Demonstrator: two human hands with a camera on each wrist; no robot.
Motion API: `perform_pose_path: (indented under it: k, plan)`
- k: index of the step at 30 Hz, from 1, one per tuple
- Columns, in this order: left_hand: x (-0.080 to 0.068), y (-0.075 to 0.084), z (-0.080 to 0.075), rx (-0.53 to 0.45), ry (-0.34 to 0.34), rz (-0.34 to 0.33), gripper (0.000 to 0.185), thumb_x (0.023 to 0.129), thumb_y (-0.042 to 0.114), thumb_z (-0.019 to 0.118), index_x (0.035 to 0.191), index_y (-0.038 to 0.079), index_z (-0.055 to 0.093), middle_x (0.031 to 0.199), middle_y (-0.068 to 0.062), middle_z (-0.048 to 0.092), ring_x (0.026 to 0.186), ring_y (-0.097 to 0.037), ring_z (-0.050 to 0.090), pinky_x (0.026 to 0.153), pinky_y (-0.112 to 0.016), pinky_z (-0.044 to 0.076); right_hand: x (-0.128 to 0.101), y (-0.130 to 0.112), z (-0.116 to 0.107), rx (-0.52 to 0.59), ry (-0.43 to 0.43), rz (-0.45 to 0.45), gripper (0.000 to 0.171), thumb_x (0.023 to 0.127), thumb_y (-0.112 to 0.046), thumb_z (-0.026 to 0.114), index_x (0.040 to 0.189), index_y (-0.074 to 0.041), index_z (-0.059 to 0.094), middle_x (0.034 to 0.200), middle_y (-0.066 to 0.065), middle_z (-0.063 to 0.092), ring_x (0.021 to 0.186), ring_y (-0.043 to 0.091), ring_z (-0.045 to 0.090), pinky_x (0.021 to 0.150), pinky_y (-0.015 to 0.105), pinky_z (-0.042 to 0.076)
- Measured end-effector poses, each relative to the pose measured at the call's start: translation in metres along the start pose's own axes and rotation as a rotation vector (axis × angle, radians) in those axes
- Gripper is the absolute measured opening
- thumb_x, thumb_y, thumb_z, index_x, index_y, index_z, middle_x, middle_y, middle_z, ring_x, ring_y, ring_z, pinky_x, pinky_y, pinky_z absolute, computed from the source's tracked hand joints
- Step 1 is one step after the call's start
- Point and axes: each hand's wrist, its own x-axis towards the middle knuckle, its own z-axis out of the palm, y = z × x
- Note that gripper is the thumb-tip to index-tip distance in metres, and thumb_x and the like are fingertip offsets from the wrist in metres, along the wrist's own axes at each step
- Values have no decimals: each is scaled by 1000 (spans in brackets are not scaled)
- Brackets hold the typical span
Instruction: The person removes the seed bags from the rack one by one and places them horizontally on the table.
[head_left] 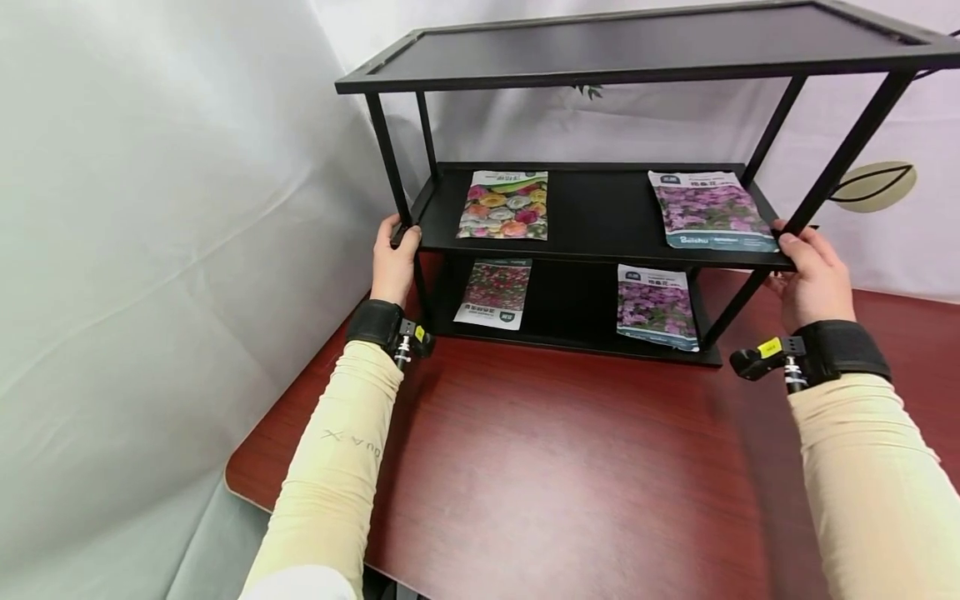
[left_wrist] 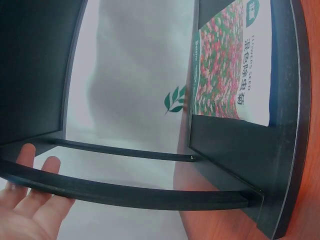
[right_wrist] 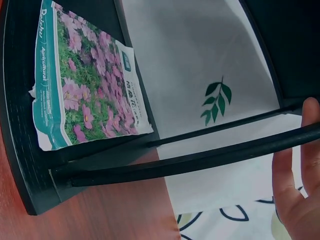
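Observation:
A black three-tier metal shelf (head_left: 600,218) stands on a red-brown table (head_left: 570,467). My left hand (head_left: 394,254) grips its front left post at the middle tier, and in the left wrist view the fingers (left_wrist: 30,200) reach round that post (left_wrist: 125,192). My right hand (head_left: 810,268) grips the front right corner of the same tier, with fingers (right_wrist: 300,175) behind the post (right_wrist: 200,160). Flower seed packets lie on the middle tier, one left (head_left: 506,204) and one right (head_left: 712,210). Two more lie on the bottom tier, left (head_left: 493,292) and right (head_left: 657,304).
The top tier (head_left: 637,42) holds nothing. White cloth (head_left: 150,250) with leaf prints hangs behind and to the left. The table's rounded left edge (head_left: 240,483) is close to my left arm. The bottom packets also show in the wrist views (left_wrist: 225,65) (right_wrist: 85,85).

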Motion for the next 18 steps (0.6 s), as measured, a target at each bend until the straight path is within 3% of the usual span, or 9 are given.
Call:
perform_pose_path:
  k: [10, 18]
  plan:
    - [0, 1, -1, -25, 12, -14, 45, 93, 20, 51, 134, 7, 42, 130, -13, 45, 109, -16, 44, 91, -27, 35, -1, 5, 3, 65, 2, -4, 19, 91, 0, 53, 109, 5, 58, 81, 14, 64, 65, 19, 62, 55, 28, 48]
    - [-19, 25, -2, -45, -11, -55, 47, 93, 16, 48, 137, 3, 38, 136, -17, 40, 118, -25, 41, 97, -32, 33, -2, 5, 2, 127, -11, 18, 18, 92, 2, 49, 108, 6, 57, 82, 15, 65, 65, 22, 63, 59, 30, 48]
